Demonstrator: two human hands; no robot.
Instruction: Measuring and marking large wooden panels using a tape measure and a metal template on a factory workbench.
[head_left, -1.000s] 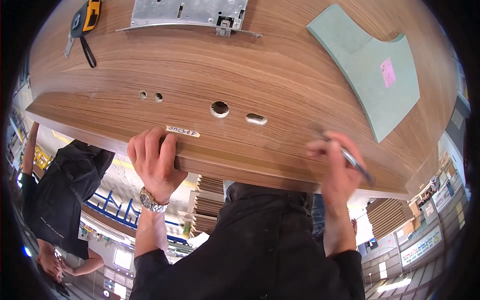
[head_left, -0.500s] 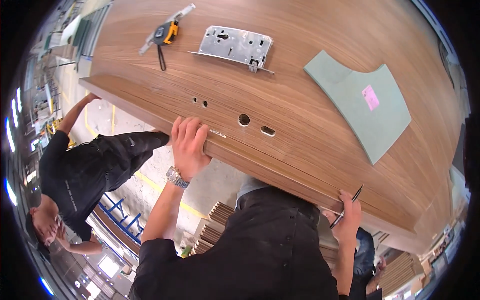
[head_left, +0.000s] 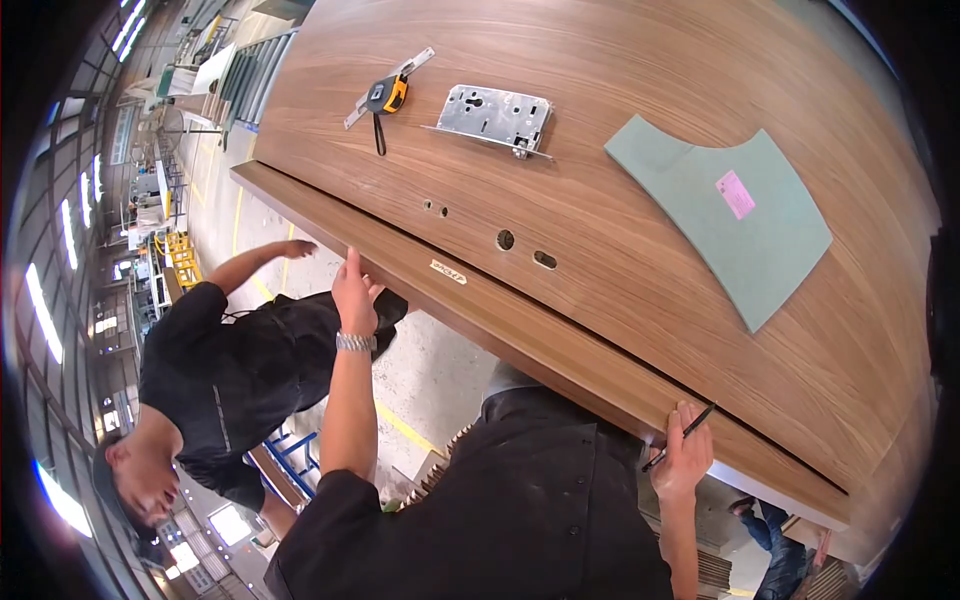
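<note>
Under the near edge of the big brown wooden door (head_left: pixel 640 210), my left hand (head_left: pixel 354 292) has slid further left, gripping it. My right hand (head_left: pixel 684 458) grips a pen (head_left: pixel 680 437), pressing the edge.

Left hand (head_left: pixel 354 290) fingertips behind the door (head_left: pixel 620 200) edge; door's far and right ends beyond the frame.

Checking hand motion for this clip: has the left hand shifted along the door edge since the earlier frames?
Yes. The left hand has slid left along the door edge, away from the lock holes.
</note>
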